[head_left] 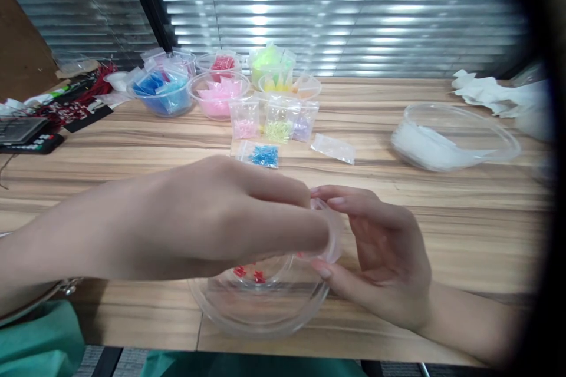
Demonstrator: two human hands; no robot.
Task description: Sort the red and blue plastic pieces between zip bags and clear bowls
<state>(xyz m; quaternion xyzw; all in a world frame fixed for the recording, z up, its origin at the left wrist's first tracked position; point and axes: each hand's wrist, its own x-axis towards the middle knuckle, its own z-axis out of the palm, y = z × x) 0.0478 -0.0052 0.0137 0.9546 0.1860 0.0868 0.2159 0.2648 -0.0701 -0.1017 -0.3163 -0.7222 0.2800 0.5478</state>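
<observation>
My right hand [389, 253] grips a small clear plastic cup [336, 235] between its thumb and fingers, tilted with its opening towards the left. From the left, my left hand [239, 212] reaches into that cup. Its fingers are bunched and closed, but the tips are hidden inside and slightly blurred. Some pinkish red shows at the cup's lower lip. Below both hands stands a wide clear plastic bowl [260, 330], partly covered by my left hand and forearm. Red star-shaped pieces [259, 276] lie in its middle.
Several zip bags of small coloured pieces, including a blue one [264, 156], lie beyond my hands. Behind them stand tubs of bags, such as a pink one [219, 97]. A clear tub of white bags [424, 147] is at right, a black device [30, 142] at far left.
</observation>
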